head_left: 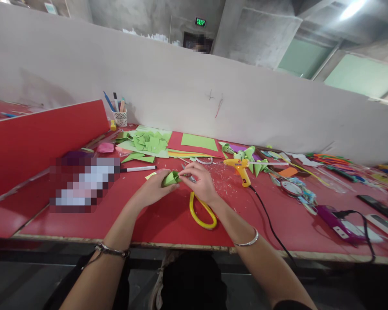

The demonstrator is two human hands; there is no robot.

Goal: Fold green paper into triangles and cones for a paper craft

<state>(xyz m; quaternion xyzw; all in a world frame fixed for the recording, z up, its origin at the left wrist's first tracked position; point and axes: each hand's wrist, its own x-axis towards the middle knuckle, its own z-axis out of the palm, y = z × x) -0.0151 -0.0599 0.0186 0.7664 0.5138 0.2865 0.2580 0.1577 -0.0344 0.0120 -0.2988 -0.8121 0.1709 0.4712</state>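
A small piece of green paper, rolled or folded into a cone-like shape, is held between the thumb and fingers of my left hand. The fingertips of my right hand pinch the right edge of that paper. Beneath my right hand lies a yellow loop handle, seemingly of scissors; the hand covers much of it, and a greyish metal part shows by the fingers. Just right of my hands, a yellow hot glue gun lies on the red table with its black cord trailing toward the front edge.
Green paper pieces are heaped at the back, with finished-looking green cones behind the glue gun. A marker lies left. A purple power strip and a pen cup flank the work area. White scraps litter the tabletop.
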